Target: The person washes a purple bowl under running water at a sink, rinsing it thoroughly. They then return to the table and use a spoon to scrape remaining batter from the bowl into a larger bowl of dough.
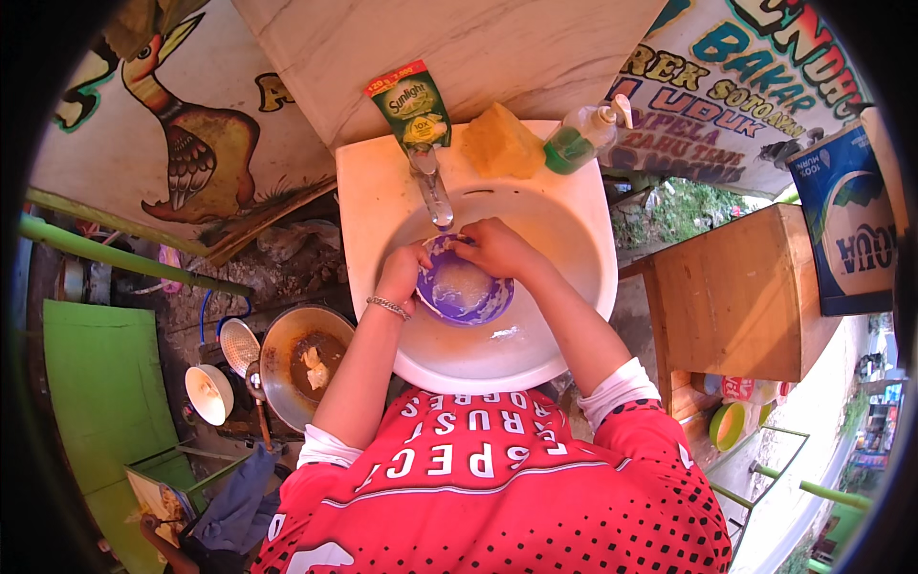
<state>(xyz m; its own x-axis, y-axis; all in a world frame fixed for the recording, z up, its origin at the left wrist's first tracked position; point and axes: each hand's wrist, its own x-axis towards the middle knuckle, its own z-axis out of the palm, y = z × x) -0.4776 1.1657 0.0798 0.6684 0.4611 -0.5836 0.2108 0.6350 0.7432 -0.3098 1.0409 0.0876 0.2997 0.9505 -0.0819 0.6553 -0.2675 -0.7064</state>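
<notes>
A purple plastic bowl [466, 290] with whitish suds or residue inside is held over the white ceramic washbasin [495, 366]. My left hand [403, 274] grips the bowl's left rim. At its upper rim, my right hand [498, 247] has its fingers on the bowl; whether they hold anything small there I cannot tell. Just above the bowl is the end of the metal faucet [434, 194]. On the basin's back ledge stand a green Sunlight dish soap pouch [412, 107], a yellow sponge or cloth [504, 142] and a clear pump bottle [577, 140] with green liquid.
To the left, a large wok [305, 359] holds some food, beside a perforated skimmer [240, 344] and a cream bowl [209, 394]. A wooden cabinet [724, 301] carries an Aqua carton [846, 222] on the right. Another person's arm [168, 549] shows at lower left.
</notes>
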